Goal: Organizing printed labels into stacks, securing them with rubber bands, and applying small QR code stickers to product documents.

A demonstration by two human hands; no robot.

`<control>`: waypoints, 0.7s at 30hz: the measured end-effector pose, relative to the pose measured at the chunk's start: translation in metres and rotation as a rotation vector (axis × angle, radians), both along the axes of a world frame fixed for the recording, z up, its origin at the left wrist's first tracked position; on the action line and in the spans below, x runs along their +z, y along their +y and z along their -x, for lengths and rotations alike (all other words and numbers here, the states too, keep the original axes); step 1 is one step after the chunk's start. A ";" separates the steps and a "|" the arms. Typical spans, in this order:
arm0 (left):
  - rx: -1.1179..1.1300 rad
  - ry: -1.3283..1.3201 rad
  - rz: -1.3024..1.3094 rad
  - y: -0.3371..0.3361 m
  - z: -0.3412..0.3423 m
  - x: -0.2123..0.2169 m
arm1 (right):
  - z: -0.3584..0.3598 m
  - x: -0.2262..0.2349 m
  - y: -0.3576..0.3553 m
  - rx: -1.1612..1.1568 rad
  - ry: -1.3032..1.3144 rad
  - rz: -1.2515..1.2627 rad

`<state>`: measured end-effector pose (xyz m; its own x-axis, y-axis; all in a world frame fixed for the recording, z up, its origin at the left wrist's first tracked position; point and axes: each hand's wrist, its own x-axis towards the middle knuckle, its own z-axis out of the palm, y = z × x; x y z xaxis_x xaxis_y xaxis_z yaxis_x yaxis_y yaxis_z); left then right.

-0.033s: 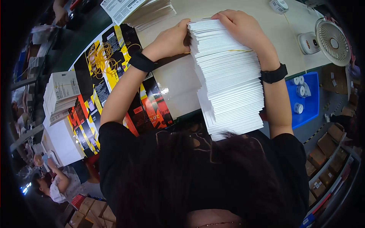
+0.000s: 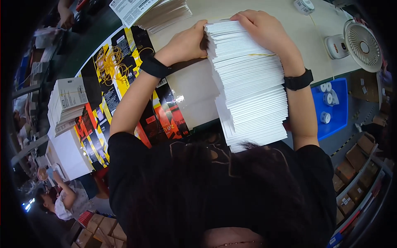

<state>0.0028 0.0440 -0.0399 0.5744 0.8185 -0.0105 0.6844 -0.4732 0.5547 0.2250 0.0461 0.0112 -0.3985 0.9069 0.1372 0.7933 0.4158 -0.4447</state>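
A long stack of thin white folded cards or flat cartons (image 2: 248,87) runs from the far part of the table toward my body, edges facing up. My left hand (image 2: 190,43) grips its far left corner, with the fingertips hidden behind the stack. Over the far right corner lies my right hand (image 2: 262,31), its fingers curled round the end. A thin yellow rubber band (image 2: 261,54) crosses the stack near my right hand. Both wrists wear black bands.
Left of the stack, yellow rubber bands (image 2: 111,64) lie on black, yellow and red printed sheets (image 2: 167,120). More card stacks stand at left (image 2: 68,99) and far (image 2: 165,16). At right are a label roll (image 2: 304,6), a white fan (image 2: 363,46) and a blue bin (image 2: 337,111) with rolls.
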 end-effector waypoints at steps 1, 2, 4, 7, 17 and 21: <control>-0.009 0.005 0.012 0.001 0.001 0.001 | 0.000 0.000 0.001 0.008 -0.008 -0.016; -0.004 0.027 0.040 0.001 0.001 0.001 | 0.000 0.000 0.002 0.006 -0.005 -0.011; -0.033 -0.072 -0.016 0.001 0.002 0.001 | -0.001 -0.001 0.004 0.037 -0.011 -0.017; -0.035 -0.158 0.019 0.000 0.005 0.002 | -0.003 -0.001 0.007 0.077 0.043 -0.002; 0.005 -0.242 0.202 -0.012 0.016 0.025 | -0.012 0.003 0.013 0.258 0.464 0.280; -0.156 -0.219 0.221 -0.010 0.017 0.042 | -0.018 0.003 0.010 0.177 0.527 0.339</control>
<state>-0.0142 0.0338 0.0023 0.7004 0.7126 -0.0401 0.4667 -0.4148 0.7811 0.2425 0.0557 0.0143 -0.5029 0.8613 0.0730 0.3654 0.2884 -0.8851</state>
